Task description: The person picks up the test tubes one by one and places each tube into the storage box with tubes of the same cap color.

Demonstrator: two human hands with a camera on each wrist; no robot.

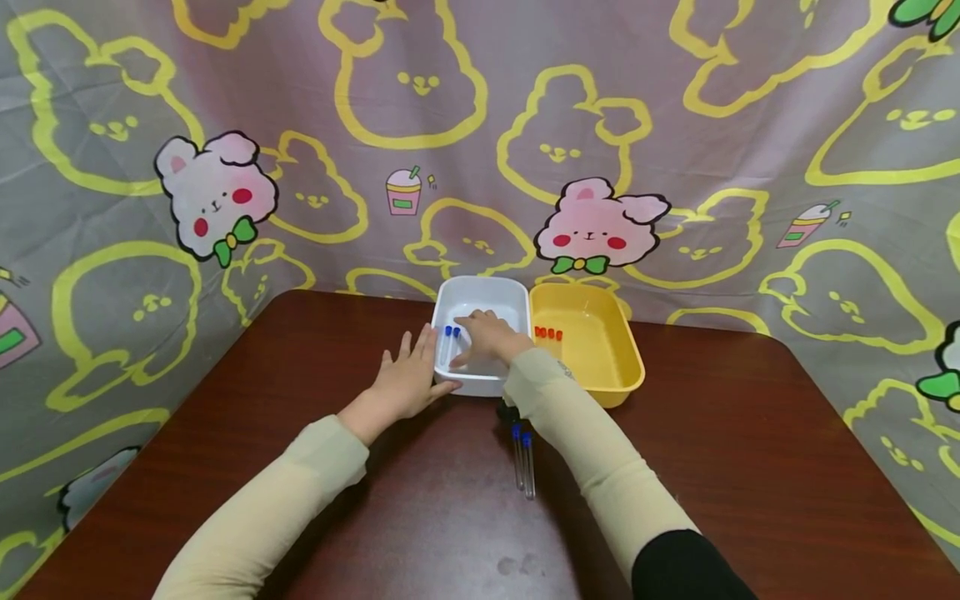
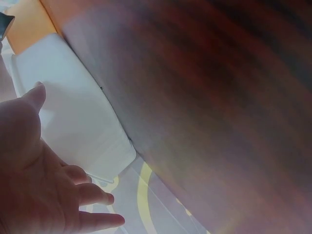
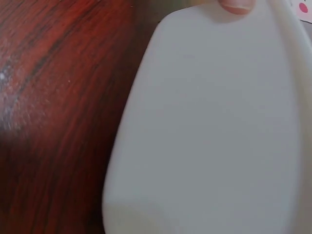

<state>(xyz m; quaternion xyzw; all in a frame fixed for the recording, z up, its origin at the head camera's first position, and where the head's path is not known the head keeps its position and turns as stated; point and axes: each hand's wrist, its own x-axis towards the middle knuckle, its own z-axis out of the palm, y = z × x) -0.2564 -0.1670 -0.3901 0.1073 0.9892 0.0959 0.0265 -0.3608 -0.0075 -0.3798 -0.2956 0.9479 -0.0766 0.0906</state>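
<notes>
My left hand (image 1: 401, 383) lies along the left side of a white plastic bin (image 1: 480, 386), fingers straight, with the thumb by its front wall. In the left wrist view, this hand (image 2: 39, 180) is spread beside the bin's outer wall (image 2: 78, 107). My right hand (image 1: 491, 337) reaches down into the bin, thumb and index finger apart, with no held thing visible. Two blue-capped test tubes (image 1: 448, 332) lie in the bin just left of these fingers. The right wrist view is mostly filled by the bin's wall (image 3: 204, 122), with one fingertip (image 3: 238, 6) at the top.
A yellow bin (image 1: 618, 358) stands against the white bin's right side, holding several red-capped tubes (image 1: 549, 334). On the brown table (image 1: 420, 517), nearer the viewer, lie more blue-capped tubes (image 1: 522, 462), partly hidden by the right forearm. A patterned curtain (image 1: 480, 183) hangs behind the table.
</notes>
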